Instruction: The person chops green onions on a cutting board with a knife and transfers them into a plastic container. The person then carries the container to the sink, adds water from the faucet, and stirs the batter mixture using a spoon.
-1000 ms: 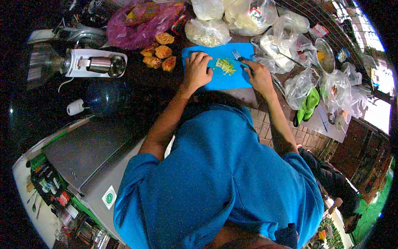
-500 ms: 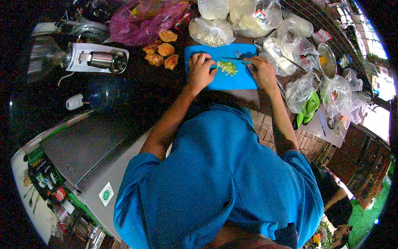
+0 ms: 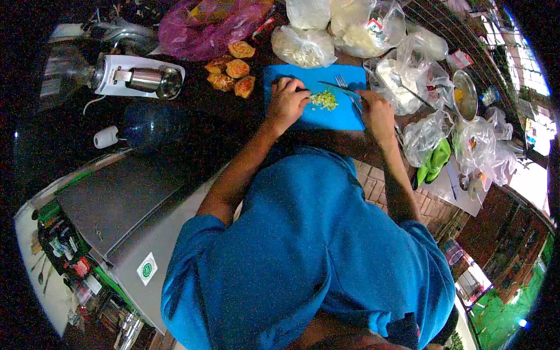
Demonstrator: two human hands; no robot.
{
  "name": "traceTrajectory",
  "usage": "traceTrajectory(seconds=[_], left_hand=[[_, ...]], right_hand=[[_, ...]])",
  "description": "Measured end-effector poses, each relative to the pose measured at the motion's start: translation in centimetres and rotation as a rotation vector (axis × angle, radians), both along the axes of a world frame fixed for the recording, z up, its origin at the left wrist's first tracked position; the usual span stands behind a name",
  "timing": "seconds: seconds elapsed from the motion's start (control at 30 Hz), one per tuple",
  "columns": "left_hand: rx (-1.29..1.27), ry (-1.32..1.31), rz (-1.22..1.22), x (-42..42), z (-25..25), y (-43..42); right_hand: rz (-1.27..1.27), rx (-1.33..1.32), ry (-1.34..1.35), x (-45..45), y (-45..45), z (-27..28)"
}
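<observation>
My right hand [image 3: 378, 112] grips the handle of a knife [image 3: 336, 87], its blade pointing left above a blue cutting board [image 3: 286, 72]. Chopped green pieces, apparently spring onion [image 3: 324, 101], lie in a small pile just below the blade. My left hand [image 3: 287, 101] rests on the board at the left of the pile, fingers curled and closed; whatever they hold, if anything, is hidden. A fork [image 3: 340, 80] lies on the board behind the knife.
Several orange-yellow filled pastries [image 3: 237, 69] sit left of the board, near a purple net bag [image 3: 210, 29]. Clear plastic bags [image 3: 303, 46] crowd the back and right. A metal bowl [image 3: 465, 95] and a green cloth [image 3: 434, 163] are at the right. A blender-like appliance [image 3: 140, 79] stands at left.
The knife has swung so its blade shows more clearly, angled above the pile. My left fingers look more closed. The view has shifted slightly, and a person at lower right has mostly left view.
</observation>
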State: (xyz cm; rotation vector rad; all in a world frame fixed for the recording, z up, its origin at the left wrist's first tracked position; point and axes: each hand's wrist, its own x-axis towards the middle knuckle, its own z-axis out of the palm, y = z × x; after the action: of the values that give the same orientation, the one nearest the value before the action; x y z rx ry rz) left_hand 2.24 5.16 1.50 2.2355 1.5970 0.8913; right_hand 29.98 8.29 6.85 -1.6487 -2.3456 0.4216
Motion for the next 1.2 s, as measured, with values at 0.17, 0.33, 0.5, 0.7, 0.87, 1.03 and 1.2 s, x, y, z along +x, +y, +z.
traceTrajectory(seconds=[0.17, 0.33, 0.5, 0.7, 0.87, 1.03, 1.2], left_hand=[[-0.042, 0.06, -0.039, 0.5, -0.5, -0.2], [-0.046, -0.042, -0.091, 0.3, -0.7, -0.4], [-0.074, -0.021, -0.088, 0.3, 0.7, -0.8], [0.004, 0.017, -0.114, 1.1, 0.3, -0.4], [0.014, -0.022, -0.104, 2.1, -0.2, -0.4], [0.022, -0.028, -0.112, 2.2, -0.8, -0.2], [-0.007, -0.13, -0.102, 2.3, -1.2, -0.1]], right_hand=[[-0.054, 0.071, -0.03, 1.2, -2.3, -2.8], [-0.093, -0.022, 0.014, 0.0, -4.6, 0.6], [-0.185, 0.01, 0.093, 0.5, -6.2, -1.4], [-0.313, -0.05, 0.103, 0.0, -8.2, -1.9], [-0.303, -0.063, 0.037, -1.0, -8.3, -2.0], [-0.292, -0.119, 0.06, -2.0, -8.0, -1.7], [-0.24, -0.088, 0.057, -2.7, -7.9, -1.8]])
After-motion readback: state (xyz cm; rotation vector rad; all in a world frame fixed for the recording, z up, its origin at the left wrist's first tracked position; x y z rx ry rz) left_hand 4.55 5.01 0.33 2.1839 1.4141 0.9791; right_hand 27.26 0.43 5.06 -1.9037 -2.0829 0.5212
